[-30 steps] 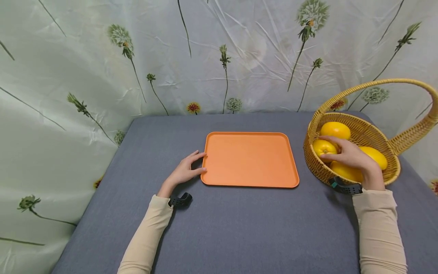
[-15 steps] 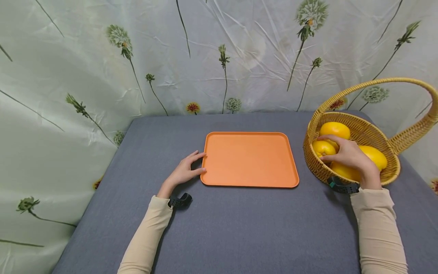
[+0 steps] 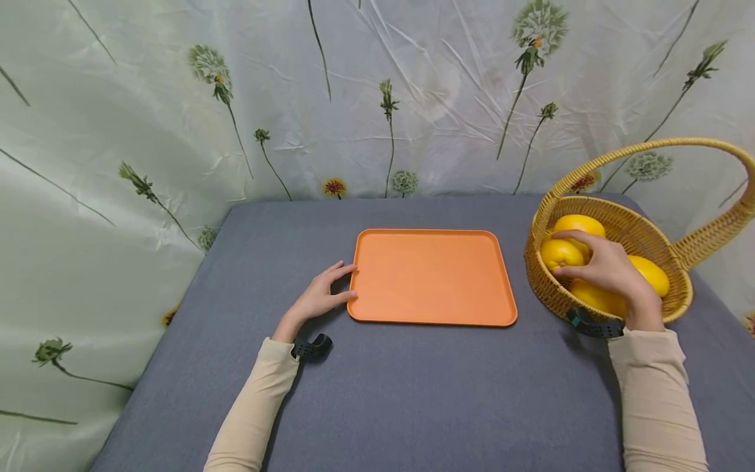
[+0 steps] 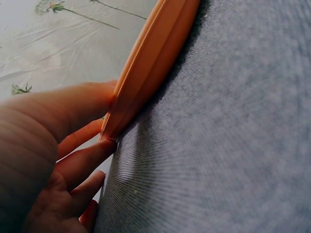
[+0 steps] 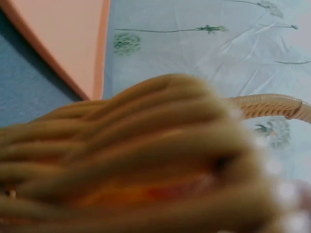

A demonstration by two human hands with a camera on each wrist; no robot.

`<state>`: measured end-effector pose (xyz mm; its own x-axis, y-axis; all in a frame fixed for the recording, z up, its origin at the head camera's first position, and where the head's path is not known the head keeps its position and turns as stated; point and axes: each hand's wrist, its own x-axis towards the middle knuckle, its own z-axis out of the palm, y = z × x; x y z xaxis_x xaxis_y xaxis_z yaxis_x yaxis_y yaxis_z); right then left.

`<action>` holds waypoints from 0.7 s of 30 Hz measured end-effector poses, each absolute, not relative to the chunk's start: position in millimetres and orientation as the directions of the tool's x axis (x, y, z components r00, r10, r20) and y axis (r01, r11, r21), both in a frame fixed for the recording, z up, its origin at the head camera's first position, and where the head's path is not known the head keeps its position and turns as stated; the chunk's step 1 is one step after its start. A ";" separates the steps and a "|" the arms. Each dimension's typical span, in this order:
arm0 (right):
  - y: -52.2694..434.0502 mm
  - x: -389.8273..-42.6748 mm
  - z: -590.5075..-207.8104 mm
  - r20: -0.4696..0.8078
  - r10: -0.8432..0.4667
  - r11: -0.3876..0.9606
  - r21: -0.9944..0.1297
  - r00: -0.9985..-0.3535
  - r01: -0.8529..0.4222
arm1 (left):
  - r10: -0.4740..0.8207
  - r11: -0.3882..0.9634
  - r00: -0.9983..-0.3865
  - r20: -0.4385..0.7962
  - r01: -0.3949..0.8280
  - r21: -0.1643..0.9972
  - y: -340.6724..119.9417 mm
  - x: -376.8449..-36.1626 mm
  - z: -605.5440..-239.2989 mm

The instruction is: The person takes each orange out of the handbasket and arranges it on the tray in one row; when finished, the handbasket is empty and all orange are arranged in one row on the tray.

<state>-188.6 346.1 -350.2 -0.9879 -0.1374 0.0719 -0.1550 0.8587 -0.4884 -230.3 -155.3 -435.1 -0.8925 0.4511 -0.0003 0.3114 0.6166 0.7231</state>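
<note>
Two hands at work — one steadying an orange tray [image 3: 433, 275], one down among yellow fruit in a wicker basket [image 3: 639, 233].

The left hand [image 3: 318, 298] rests on the grey table [image 3: 413, 393] with thumb and fingertips against the tray's left edge, seemingly to keep it from sliding; the left wrist view shows the fingers [image 4: 80, 162] straight against the rim, touching rather than clasping. The right hand [image 3: 607, 269] lies over the fruit, its fingers curved around the small yellow one [image 3: 559, 254] at the basket's near-left side — whether they truly grip it or merely cup it I cannot tell. The right wrist view is filled with blurred weave, and the hand hides much of the lower fruit.
</note>
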 end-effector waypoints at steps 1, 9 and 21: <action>346.5 -188.0 -349.2 0.081 -0.133 0.860 -0.485 -0.988 -0.155 | 0.452 0.616 -0.892 0.000 0.312 0.723 -155.0 -230.4 -435.2; 349.3 -182.3 -341.0 0.149 -0.101 0.874 -0.460 -0.984 -0.160 | 0.453 0.615 -0.891 0.006 0.318 0.721 -154.2 -231.2 -437.4; 353.5 -173.2 -345.3 0.340 -0.098 0.867 -0.433 -0.935 -0.248 | 0.467 0.608 -0.884 0.031 0.346 0.714 -157.6 -230.9 -439.7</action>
